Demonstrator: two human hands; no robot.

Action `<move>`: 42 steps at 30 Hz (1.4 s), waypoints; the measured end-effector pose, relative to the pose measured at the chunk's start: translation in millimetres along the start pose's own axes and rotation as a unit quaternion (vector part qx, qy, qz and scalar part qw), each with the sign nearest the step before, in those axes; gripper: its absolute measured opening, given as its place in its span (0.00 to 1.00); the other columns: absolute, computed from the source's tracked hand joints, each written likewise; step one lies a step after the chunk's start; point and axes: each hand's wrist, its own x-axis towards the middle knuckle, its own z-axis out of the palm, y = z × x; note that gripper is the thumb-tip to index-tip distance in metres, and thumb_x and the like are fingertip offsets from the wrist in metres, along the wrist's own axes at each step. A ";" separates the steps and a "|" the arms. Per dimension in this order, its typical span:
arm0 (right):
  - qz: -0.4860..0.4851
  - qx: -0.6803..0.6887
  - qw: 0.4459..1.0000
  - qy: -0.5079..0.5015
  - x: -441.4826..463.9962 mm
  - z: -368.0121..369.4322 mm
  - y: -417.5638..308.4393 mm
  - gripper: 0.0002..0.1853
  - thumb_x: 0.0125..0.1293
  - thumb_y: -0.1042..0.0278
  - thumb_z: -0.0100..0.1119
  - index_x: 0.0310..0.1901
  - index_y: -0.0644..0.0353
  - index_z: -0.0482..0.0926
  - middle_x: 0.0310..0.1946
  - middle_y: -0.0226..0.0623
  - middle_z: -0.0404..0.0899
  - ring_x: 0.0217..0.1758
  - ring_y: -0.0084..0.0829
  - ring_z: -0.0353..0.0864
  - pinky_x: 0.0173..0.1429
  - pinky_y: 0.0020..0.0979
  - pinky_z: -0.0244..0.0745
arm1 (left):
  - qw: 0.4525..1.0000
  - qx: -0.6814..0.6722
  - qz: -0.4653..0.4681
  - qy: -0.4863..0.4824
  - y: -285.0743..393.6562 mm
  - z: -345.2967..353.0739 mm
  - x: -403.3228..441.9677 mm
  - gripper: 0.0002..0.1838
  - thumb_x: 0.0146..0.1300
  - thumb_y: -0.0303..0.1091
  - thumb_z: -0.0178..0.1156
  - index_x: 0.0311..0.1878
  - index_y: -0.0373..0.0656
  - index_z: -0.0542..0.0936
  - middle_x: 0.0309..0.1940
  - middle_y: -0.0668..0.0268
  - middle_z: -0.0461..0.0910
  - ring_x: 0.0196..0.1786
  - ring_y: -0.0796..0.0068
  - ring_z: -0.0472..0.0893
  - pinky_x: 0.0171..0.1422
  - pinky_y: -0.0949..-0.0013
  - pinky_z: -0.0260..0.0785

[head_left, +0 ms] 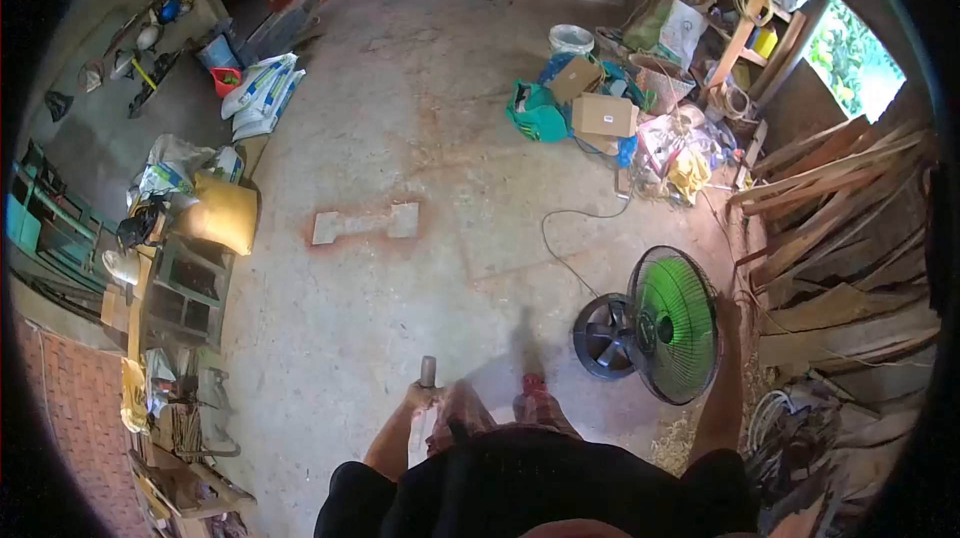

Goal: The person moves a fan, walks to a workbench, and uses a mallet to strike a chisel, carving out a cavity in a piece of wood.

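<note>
The left hand's (pixel 421 398) fingers wrap a short grey-brown cylinder (pixel 428 370); grip firmly. The right hand (pixel 729 312) is at the floor-standing, black-and-green, wire-caged fan (pixel 678 323); its finger state cannot be told. Avoid grille openings.

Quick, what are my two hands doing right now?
Left hand: closed, holding a grey-brown cylindrical piece.
Right hand: at the edge of the fan; its fingers are unclear, so open or closed can't be told.
</note>
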 end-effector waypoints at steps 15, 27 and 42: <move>0.200 0.305 0.929 -0.057 37.9 -27.2 25.0 0.23 0.58 0.48 0.62 0.27 0.65 0.83 0.19 0.32 0.76 0.26 0.24 0.72 0.33 0.34 0.67 | 0.968 0.074 -0.178 0.157 -87.9 46.8 -45.8 0.17 0.48 0.38 0.75 0.33 0.39 0.78 0.21 0.68 0.75 0.21 0.77 0.74 0.20 0.72 0.64; 0.123 0.310 0.935 -0.119 17.4 -53.9 28.2 0.15 0.63 0.59 0.55 0.30 0.66 0.77 0.25 0.39 0.75 0.29 0.26 0.70 0.37 0.38 0.66 | 0.978 -0.179 -0.108 0.016 -107.3 95.5 -16.7 0.04 0.62 0.27 0.57 0.39 0.47 0.73 0.20 0.67 0.73 0.19 0.77 0.73 0.16 0.76 0.58; 0.054 0.231 0.949 -0.208 9.9 -75.6 39.4 0.20 0.61 0.52 0.61 0.26 0.64 0.75 0.20 0.35 0.73 0.24 0.31 0.71 0.31 0.38 0.66 | 0.988 -0.010 -0.144 0.055 -126.2 82.9 11.1 0.03 0.60 0.30 0.60 0.36 0.44 0.76 0.17 0.69 0.73 0.16 0.79 0.71 0.16 0.75 0.55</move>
